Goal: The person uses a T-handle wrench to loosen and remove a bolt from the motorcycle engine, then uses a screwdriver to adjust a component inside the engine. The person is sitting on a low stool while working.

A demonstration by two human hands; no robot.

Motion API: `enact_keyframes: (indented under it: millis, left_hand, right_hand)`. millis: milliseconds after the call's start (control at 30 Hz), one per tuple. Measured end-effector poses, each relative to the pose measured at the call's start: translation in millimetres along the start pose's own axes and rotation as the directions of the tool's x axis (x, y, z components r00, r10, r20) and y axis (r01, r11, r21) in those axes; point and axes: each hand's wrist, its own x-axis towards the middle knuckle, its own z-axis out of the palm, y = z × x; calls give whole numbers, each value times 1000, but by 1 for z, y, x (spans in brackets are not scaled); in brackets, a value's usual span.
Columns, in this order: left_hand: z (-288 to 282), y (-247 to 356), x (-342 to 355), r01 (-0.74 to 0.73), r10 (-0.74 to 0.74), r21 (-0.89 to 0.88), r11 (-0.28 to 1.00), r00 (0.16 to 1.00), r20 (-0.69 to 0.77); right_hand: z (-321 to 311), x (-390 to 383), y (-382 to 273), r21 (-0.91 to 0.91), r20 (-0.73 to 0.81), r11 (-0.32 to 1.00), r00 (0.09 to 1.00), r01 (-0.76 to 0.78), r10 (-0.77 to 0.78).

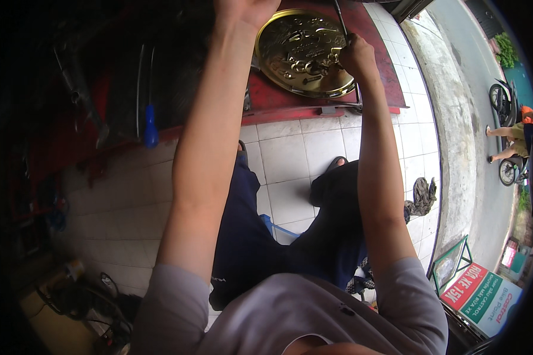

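Observation:
My right hand point(357, 58) is closed around a thin, dark metal rod point(340, 16), at the right side of a round gold tray point(263, 59). The rod runs up past the top edge of the view, and its lower part reaches the front edge of the red bench point(385, 77). Small metal parts, a bolt point(312, 79) among them, lie loose in the tray. Up at the top edge, left of the tray, is my left hand point(247, 8); its fingers are cut off by the view, so their hold does not show.
A screwdriver with a blue handle point(151, 127) rests at the bench's left part, near dark metal pieces. White floor tiles point(287, 154) lie below. A crumpled dark rag point(423, 197) is on the right. Beyond it stand a sign board point(479, 299) and a person point(518, 133) by motorbikes.

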Motion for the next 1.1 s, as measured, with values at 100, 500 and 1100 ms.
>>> enact_keyframes:
  millis: [100, 500, 1100]
  left_hand:
    - [4, -3, 0, 18, -16, -67, 998, 1000, 23]
    - [11, 1, -12, 47, -42, -69, 996, 996, 83]
    - [18, -5, -11, 15, -13, -67, 998, 1000, 20]
  right_hand:
    - [8, 9, 14, -79, 45, 995, 997, -65, 68]
    - [17, 5, 15, 61, -93, 997, 995, 53, -47]
    - [9, -37, -31, 40, 289, 924, 881, 380, -375]
